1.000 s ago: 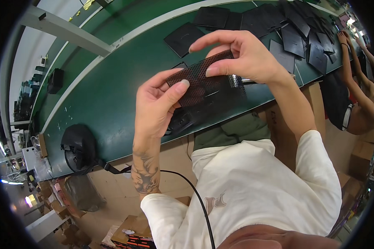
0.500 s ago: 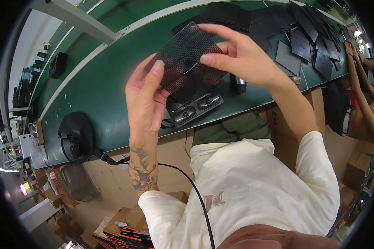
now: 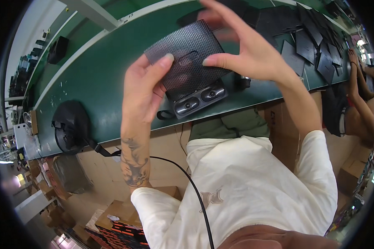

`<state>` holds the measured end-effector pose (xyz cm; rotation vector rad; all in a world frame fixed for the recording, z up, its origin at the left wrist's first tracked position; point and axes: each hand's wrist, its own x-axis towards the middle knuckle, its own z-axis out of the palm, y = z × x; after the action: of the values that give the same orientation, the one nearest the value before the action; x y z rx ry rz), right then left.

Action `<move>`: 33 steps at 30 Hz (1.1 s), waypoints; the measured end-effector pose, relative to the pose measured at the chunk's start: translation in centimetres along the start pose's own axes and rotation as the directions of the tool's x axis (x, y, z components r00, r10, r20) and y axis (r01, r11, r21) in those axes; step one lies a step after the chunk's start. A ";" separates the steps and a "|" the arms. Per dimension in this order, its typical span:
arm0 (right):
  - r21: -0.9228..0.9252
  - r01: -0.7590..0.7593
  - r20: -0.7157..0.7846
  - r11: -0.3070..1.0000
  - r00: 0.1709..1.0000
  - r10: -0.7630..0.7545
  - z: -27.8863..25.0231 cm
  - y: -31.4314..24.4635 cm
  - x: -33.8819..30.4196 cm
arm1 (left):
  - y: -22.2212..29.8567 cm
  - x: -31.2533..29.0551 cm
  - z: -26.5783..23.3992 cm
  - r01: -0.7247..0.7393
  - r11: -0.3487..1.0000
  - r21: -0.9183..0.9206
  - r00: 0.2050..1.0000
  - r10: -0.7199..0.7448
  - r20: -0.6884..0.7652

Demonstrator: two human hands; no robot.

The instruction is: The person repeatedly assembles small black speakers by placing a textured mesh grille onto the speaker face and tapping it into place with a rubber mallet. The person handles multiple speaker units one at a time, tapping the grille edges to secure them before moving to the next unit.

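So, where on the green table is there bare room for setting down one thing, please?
Widest bare patch: the green table between the black strapped item and the left hand. Crowded: the right side, where black panels overlap, and near the front edge, where the two-oval unit shows just below the held mesh panel.

Mesh panel [image 3: 192,45] above table [image 3: 106,85]

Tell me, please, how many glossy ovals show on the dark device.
2: the left oval and right oval, side by side on the device; others may hide behind the mesh panel.
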<state>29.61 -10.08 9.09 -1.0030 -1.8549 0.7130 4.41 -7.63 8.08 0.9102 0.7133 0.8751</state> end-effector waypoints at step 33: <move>-0.397 0.449 0.643 0.801 0.758 -0.106 3.1 0.3 2.6 | -7.0 -1.8 -5.9 0.094 0.992 0.079 0.992 -0.087 -0.086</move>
<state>26.23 -7.94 8.58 -0.8253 -2.8113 0.3242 1.05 -9.38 -0.39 0.9118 0.8611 0.8108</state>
